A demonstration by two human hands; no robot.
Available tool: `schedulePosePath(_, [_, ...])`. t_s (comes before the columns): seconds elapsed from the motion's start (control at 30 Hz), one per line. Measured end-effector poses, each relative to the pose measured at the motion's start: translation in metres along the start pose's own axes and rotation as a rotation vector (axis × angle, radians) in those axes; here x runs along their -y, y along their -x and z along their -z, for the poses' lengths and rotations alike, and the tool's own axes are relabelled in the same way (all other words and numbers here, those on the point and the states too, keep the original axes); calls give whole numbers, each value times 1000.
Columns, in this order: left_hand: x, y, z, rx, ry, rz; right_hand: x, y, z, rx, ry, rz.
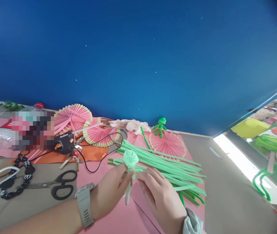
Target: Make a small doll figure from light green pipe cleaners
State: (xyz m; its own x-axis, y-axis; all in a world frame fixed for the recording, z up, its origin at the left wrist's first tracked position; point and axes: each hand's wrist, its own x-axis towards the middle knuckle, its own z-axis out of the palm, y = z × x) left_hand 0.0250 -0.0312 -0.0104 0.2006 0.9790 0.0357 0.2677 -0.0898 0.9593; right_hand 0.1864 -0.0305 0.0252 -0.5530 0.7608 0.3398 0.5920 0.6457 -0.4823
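The pale green coiled piece [130,158] is up off the pink paper, in front of the pipe cleaners [170,169]. Looks like fuzzy pipe cleaner, so I'd guess super light, bendy, not slippery, though the coil probably squashes easily; I'd grab the stem just under it. Long axis runs roughly upright, coil at the far end, loose ends pointing down toward the near side. Left hand [111,187] has it pinched below the coil. Right hand [161,195] is bunched narrow just right; can't tell if it's gripping a strand. Black scissors [64,185] lie left.
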Motion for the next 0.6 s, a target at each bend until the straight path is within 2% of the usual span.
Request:
schedulePosePath(0.13, [-8, 2, 3, 126, 55, 41, -9, -3, 1, -89, -237, -128])
schedulePosePath(0.23, [-11, 2, 5, 361, 298, 52, -16, -5, -2, -97, -404, -285])
schedulePosePath(0.3, [-12, 1, 6, 433, 464, 67, -19, -5, -5, -81, -449, -332])
schedulePosePath(0.37, [-11, -1, 7, 353, 573, 101, -21, -4, -8, -63, -409, -333])
schedulePosePath(0.43, [-10, -3, 7, 229, 591, 140, -19, -2, -11, -39, -301, -292])
schedulePosePath(0.5, [-10, -3, 8, 111, 484, 153, -15, 0, -13, 2, -152, -224])
schedulePosePath(0.6, [-11, -2, 10, -43, 158, 90, -8, 3, -14, 51, 84, -112])
